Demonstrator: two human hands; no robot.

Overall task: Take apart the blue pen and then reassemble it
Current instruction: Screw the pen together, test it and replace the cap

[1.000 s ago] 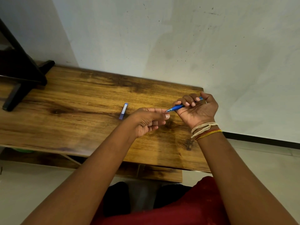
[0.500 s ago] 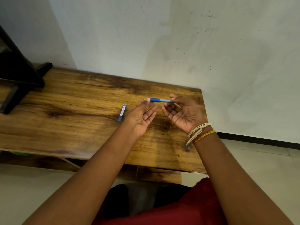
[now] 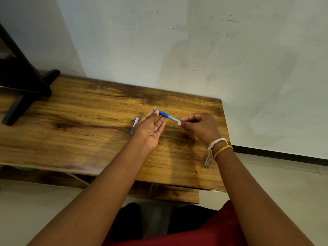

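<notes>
The blue pen body [image 3: 167, 116] hangs a little above the wooden table [image 3: 88, 135], tip pointing up and left. My right hand [image 3: 198, 126] pinches its rear end between thumb and fingers. My left hand [image 3: 150, 128] is held palm up with fingers straight, and its thumb and forefinger touch the tip end of the pen. The blue pen cap [image 3: 135, 124] lies flat on the table just left of my left hand, apart from the pen.
A black stand [image 3: 21, 86] occupies the table's far left corner. The table's right edge [image 3: 225, 139] is close to my right wrist, with tiled floor beyond. A pale wall rises behind the table. My red garment and dark trousers show at the bottom.
My right hand has turned from an open-palm hold into a fingertip pinch on the pen's rear. The pen tilted, tip now higher and further left. My left hand stays at the tip.
</notes>
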